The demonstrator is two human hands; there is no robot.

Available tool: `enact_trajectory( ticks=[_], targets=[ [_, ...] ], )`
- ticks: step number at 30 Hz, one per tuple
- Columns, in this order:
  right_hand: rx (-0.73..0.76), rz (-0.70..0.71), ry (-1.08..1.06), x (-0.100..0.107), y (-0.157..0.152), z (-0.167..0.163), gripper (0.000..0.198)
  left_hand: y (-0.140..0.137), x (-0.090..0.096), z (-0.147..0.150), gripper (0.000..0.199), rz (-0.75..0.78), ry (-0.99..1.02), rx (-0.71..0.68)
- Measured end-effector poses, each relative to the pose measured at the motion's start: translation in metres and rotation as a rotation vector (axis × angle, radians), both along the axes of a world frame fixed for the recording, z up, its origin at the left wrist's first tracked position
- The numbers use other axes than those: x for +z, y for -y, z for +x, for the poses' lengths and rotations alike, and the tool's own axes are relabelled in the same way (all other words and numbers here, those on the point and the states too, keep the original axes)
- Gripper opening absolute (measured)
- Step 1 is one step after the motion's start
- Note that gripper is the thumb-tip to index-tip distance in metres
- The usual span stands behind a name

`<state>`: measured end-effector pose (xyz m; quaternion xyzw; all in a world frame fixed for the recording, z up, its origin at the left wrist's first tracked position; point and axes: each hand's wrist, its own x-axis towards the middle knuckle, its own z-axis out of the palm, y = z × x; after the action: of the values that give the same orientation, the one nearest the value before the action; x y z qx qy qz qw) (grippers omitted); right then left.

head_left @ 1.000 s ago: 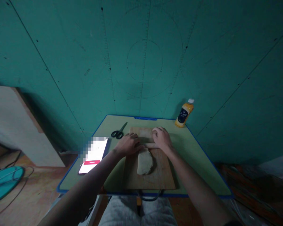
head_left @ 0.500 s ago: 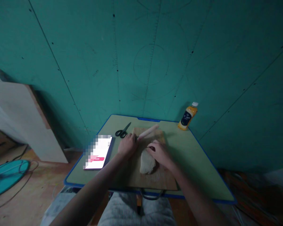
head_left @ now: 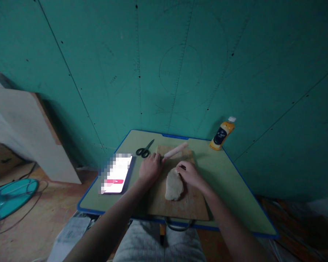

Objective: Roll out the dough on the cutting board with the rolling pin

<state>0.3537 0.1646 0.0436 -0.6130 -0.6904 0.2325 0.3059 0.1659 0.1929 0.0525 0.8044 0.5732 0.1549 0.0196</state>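
A pale lump of dough [head_left: 174,186] lies on a wooden cutting board [head_left: 188,209]. My right hand [head_left: 190,173] is at its upper right edge, thumb and fingers closed on the dough's top end. To the left, my left hand [head_left: 151,166] rests over the board's left edge with its fingers curled round the dark near end of a long, pale pinkish stick-like thing [head_left: 177,150]. That thing points up and right across the far part of the board; its exact kind is not clear. Black-handled scissors [head_left: 144,151] lie just beyond my left hand.
A tablet [head_left: 117,178] with a lit screen lies on the left of the blue-edged table [head_left: 235,203]. An orange drink bottle [head_left: 222,134] stands at the back right corner. A green wall [head_left: 112,91] rises behind the table. The board's dark handle [head_left: 177,229] overhangs the front edge.
The view has shifted slightly, so everything sits a little further right. The fingers of my right hand stay at the dough's top end, which looks more narrowed. My left hand stays in place.
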Motion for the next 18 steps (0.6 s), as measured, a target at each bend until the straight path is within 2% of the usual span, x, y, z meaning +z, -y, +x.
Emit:
enact_trajectory(
  ticks=[11, 15, 18],
  targets=[
    [0.067, 0.023, -0.241, 0.0011, 0.007, 0.0067, 0.016, 0.0008, 0.0013, -0.0001, 0.043, -0.002, -0.001, -0.001],
    [0.054, 0.035, -0.219, 0.0027, 0.0074, 0.0031, 0.027, 0.0008, 0.0013, 0.0, 0.042, 0.011, -0.009, 0.011],
    [0.095, 0.014, -0.164, 0.0049, 0.008, 0.0008, 0.023, 0.0012, 0.003, -0.0002, 0.04, -0.008, -0.012, 0.004]
  ],
)
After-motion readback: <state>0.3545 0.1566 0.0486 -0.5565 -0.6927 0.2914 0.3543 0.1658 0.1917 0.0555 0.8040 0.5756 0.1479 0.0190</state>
